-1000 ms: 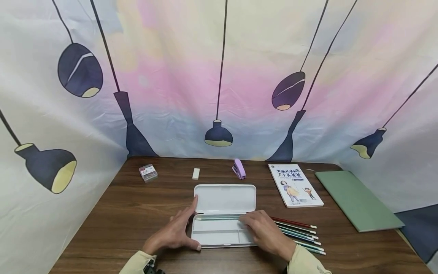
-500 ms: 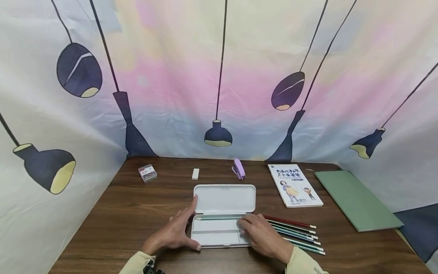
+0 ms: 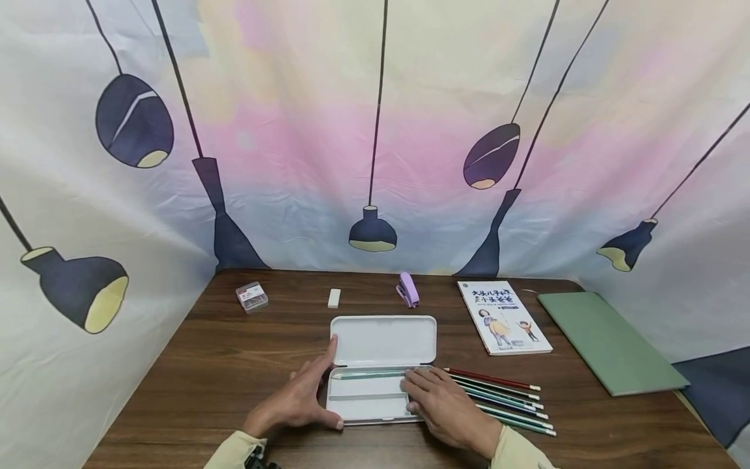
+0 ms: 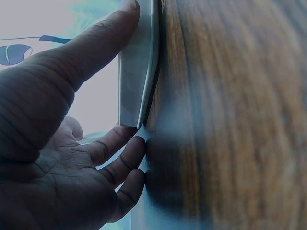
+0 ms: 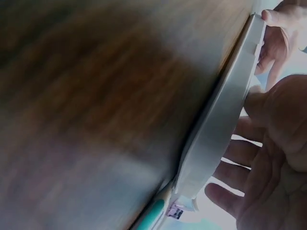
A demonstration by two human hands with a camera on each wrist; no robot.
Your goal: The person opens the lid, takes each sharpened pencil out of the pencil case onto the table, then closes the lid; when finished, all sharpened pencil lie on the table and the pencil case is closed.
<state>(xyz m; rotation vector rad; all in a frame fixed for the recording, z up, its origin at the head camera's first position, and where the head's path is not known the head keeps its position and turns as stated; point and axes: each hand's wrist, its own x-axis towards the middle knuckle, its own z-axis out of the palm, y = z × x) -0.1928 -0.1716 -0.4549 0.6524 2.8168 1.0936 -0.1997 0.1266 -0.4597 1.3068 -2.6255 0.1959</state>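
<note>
An open white pencil case (image 3: 368,407) lies on the table, its lid (image 3: 383,340) tipped back. At least one green pencil (image 3: 369,374) lies along its rear compartment. My left hand (image 3: 295,400) spans the left end; its thumb touches the front corner and its fingers rest by the rear corner. In the left wrist view, that hand (image 4: 53,143) is spread beside the case's wall. My right hand (image 3: 442,404) lies over the right end, covering part of the pencil. Extended fingers show in the right wrist view on this hand (image 5: 268,172); nothing pinched is visible there.
Several pencils (image 3: 498,394) lie fanned right of the case, partly under the right hand. Behind stand a small clear box (image 3: 252,296), a white eraser (image 3: 334,298) and a purple stapler (image 3: 407,290). A book (image 3: 505,318) and a green folder (image 3: 612,342) lie rightward.
My right hand has moved left over the case, showing more of the loose pencils beside it. The pencil in the rear compartment now slants slightly. My left hand stays put.
</note>
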